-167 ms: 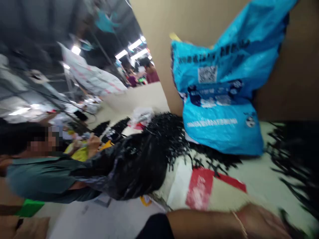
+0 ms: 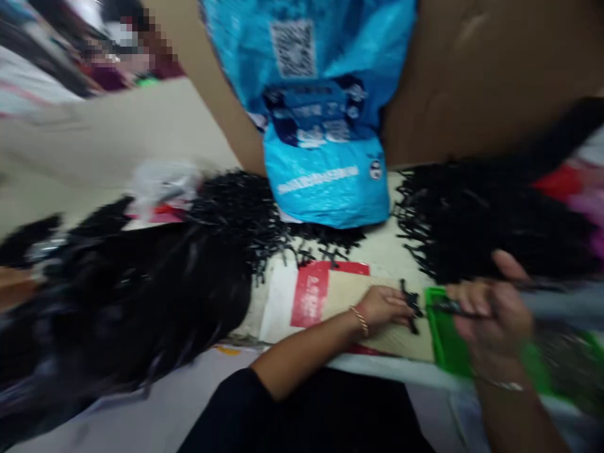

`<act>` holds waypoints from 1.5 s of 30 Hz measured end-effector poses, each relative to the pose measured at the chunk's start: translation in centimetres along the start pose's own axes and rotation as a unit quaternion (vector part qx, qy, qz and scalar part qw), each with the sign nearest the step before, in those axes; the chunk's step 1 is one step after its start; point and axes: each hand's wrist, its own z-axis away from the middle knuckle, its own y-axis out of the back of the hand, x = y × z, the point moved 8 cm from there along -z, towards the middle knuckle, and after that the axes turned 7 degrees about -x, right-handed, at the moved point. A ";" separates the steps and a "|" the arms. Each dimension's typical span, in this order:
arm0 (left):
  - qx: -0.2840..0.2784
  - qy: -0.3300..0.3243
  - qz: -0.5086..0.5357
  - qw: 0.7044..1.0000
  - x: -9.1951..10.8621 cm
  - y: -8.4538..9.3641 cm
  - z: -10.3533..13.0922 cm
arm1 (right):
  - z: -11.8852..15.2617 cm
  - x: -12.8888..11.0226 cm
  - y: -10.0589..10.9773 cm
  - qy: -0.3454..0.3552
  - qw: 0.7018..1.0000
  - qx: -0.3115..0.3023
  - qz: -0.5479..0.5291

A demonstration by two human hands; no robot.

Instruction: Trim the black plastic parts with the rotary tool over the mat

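My left hand (image 2: 381, 308), with a bracelet at the wrist, is closed on a small black branched piece (image 2: 412, 303) above a tan sheet with red and white parts (image 2: 311, 292). To its right my right hand (image 2: 495, 314) is closed around a slim dark tool (image 2: 446, 307); blur hides its exact kind. The tool's tip points left toward the branched piece, and I cannot tell whether they touch. Under the right hand lies a green tray (image 2: 441, 346). A pile of black branched pieces (image 2: 457, 220) sits just beyond it.
A blue printed plastic bag (image 2: 325, 170) stands against a cardboard panel (image 2: 472, 75). Left of it lie another black pile (image 2: 236, 214) and a clear plastic bag (image 2: 163, 182). A large black plastic bag (image 2: 179, 296) covers the left side. Blurred people are in the far background.
The view has swung right and down. My right hand, the tool and the green tray have come into sight. The co-worker at left is mostly out of frame.
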 end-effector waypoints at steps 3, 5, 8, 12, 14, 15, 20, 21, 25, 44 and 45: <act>-0.005 0.000 0.012 1.000 0.1 -0.1 -0.2 | 0.8 -1.1 1.1 0.011 0.998 -0.023 -0.052; -0.016 -0.003 0.008 1.000 0.5 -0.4 0.1 | 0.7 -0.9 0.8 0.016 0.998 -0.026 -0.054; -0.015 -0.004 -0.003 1.000 0.8 -0.7 0.6 | 0.6 -0.4 0.1 0.022 0.998 -0.030 -0.052; -0.019 -0.008 -0.007 1.000 0.5 -0.6 0.4 | 0.8 0.2 -0.2 0.010 0.997 -0.027 -0.068; -0.023 -0.010 -0.004 1.000 0.3 -0.6 0.3 | 0.9 0.5 -0.1 0.001 0.997 -0.020 -0.076; -0.023 -0.011 -0.003 1.000 0.3 -0.6 0.2 | 0.9 0.6 -0.1 -0.003 0.997 -0.019 -0.078; -0.027 -0.013 -0.006 1.000 0.4 -0.6 0.3 | 0.9 0.9 -0.5 -0.003 0.996 -0.033 -0.085; -0.028 -0.012 -0.007 0.999 0.4 -0.6 0.3 | 0.9 1.0 -0.5 -0.004 0.996 -0.034 -0.081; -0.034 -0.014 -0.010 0.999 0.4 -0.6 0.1 | 1.0 1.5 -0.4 -0.008 0.997 -0.029 -0.067; -0.036 -0.020 -0.005 0.999 0.6 -0.7 0.4 | 1.3 1.8 -0.4 0.001 0.998 -0.033 -0.056; -0.037 -0.020 -0.005 0.999 0.6 -0.7 0.4 | 1.3 1.8 -0.4 0.003 0.998 -0.036 -0.051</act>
